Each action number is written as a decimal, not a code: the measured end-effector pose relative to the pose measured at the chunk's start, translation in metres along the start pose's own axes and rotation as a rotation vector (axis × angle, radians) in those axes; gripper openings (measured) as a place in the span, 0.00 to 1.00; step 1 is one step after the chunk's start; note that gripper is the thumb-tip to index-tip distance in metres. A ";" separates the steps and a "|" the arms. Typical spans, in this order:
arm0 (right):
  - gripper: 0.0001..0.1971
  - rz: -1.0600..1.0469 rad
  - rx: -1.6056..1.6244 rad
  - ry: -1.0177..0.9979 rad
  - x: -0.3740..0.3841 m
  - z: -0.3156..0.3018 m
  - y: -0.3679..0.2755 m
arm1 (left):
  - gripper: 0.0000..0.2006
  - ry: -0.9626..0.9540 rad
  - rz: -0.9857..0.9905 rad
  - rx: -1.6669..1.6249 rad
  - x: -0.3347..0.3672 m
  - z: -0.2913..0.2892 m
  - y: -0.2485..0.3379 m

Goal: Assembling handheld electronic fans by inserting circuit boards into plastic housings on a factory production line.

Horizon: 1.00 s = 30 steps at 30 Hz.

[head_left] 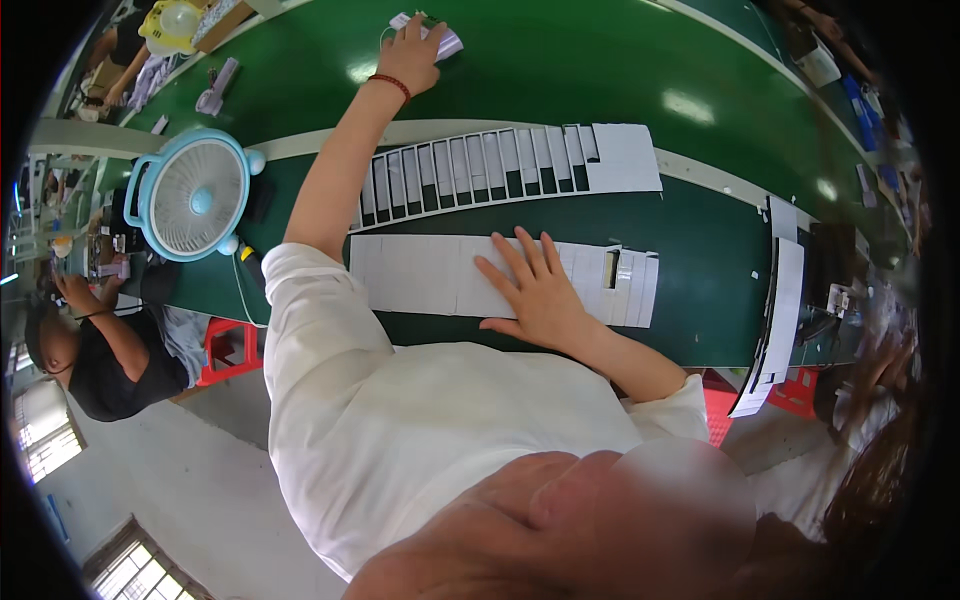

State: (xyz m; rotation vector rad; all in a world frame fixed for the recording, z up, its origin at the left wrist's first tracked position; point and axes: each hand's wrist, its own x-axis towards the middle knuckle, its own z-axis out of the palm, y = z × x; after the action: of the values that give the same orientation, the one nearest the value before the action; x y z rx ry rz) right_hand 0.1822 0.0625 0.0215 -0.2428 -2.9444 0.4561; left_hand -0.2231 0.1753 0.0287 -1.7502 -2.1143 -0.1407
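My left hand [411, 62], with a red-brown bracelet at the wrist, reaches out to the far green surface. Its fingers curl over a pale lilac plastic part [449, 44] with a bit of green beside it; the hand hides most of this part. Fingers spread, my right hand [540, 300] lies flat on a long white cardboard strip [415, 275], which has a small cut-out near its right end. Just beyond that strip is a white cardboard divider [625, 160], with a row of narrow slots and a plain right end. Neither hand touches the divider.
A light-blue fan [200, 195] stands at the left of the green table [700, 280]. Another lilac plastic part [217, 87] lies on the far green surface [570, 65]. Bent white cardboard strips [785, 300] overhang the table's right edge. A co-worker [120, 350] sits at left by a red stool [230, 350].
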 end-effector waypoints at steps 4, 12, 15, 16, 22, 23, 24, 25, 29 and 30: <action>0.45 0.011 0.025 0.008 0.001 0.000 0.001 | 0.34 -0.103 -0.219 -0.067 0.024 -0.008 0.036; 0.39 -0.037 0.117 0.095 0.001 -0.007 0.004 | 0.35 0.055 -0.248 -0.240 0.011 0.009 0.000; 0.33 -0.092 0.229 0.241 0.001 -0.017 0.016 | 0.32 0.106 -0.305 -0.604 -0.006 -0.030 -0.002; 0.30 -0.121 0.264 0.342 -0.001 -0.020 0.022 | 0.30 0.075 -0.387 -0.884 -0.011 -0.046 0.002; 0.36 0.120 0.556 0.644 0.002 -0.037 0.049 | 0.29 -0.184 -0.155 -2.238 -0.068 -0.126 0.024; 0.36 0.122 0.551 0.646 0.006 -0.047 0.044 | 0.30 -0.282 -0.024 -2.375 -0.077 -0.138 0.038; 0.41 0.186 0.497 0.709 0.012 -0.058 0.037 | 0.31 -0.272 0.024 -2.318 -0.085 -0.146 0.053; 0.48 0.253 0.438 0.769 0.016 -0.064 0.032 | 0.32 -0.261 0.072 -2.264 -0.092 -0.154 0.068; 0.46 0.166 0.858 0.651 0.024 -0.025 0.046 | 0.45 -0.345 0.263 -1.975 -0.119 -0.187 0.113; 0.40 0.166 1.118 0.600 0.020 -0.029 0.039 | 0.40 -0.409 0.325 -2.023 -0.125 -0.199 0.117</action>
State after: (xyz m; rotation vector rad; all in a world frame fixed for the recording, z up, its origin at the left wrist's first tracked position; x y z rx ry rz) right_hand 0.1729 0.1117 0.0394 -0.3697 -1.7504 1.5867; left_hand -0.0461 0.0216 0.1469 -3.0098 -1.4665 -2.6916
